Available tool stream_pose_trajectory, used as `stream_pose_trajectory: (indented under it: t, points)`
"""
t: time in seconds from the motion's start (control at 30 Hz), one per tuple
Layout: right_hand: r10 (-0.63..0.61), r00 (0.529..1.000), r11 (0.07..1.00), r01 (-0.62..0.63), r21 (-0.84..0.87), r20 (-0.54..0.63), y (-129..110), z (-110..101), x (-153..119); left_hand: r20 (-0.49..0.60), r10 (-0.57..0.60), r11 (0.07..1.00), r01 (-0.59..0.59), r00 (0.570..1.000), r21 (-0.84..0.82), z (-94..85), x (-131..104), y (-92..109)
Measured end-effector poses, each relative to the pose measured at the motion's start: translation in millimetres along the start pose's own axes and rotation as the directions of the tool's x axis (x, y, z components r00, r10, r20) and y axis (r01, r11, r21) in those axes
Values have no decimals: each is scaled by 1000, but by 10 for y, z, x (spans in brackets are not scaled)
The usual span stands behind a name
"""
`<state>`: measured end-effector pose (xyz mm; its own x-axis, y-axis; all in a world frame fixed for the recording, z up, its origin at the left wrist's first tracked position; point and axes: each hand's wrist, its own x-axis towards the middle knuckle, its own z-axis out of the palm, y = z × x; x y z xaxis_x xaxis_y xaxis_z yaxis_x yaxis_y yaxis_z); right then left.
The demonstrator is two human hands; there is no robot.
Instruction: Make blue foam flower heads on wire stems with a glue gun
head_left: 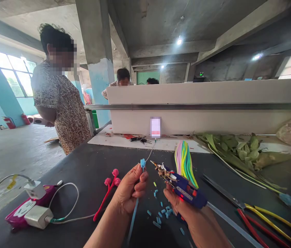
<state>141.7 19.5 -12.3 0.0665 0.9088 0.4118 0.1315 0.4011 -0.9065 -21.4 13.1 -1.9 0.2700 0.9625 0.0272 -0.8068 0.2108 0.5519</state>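
My left hand pinches the blue stem near its top, apparently steadying it beside the glue gun my right hand grips.

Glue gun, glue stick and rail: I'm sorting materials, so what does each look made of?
The glue gun looks like hard plastic: a smooth, moulded blue body; its tip is too crusted to tell. The glue stick seems to be hot-melt glue or similar translucent plastic, given its pale, cloudy look. The rail is probably bare metal, judging by its grey sheen.
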Motion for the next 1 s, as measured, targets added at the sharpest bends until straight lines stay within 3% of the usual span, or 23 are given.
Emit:
stream_pose_trajectory:
  t: [0.4,0.6,1.0]
  points:
    - [-87,994,995,90,-50,62,-48,-6,-191,139,11,998,-19,990,56,13,-2,-40]
    - [-71,994,991,80,-110,79,-82,-14,-214,126,24,997,-33,992,65,-13,0,-51]
    - [-1,1000,1000,1,7,-6,70,-31,-91,10,138,957,-136,990,257,2,4,-19]
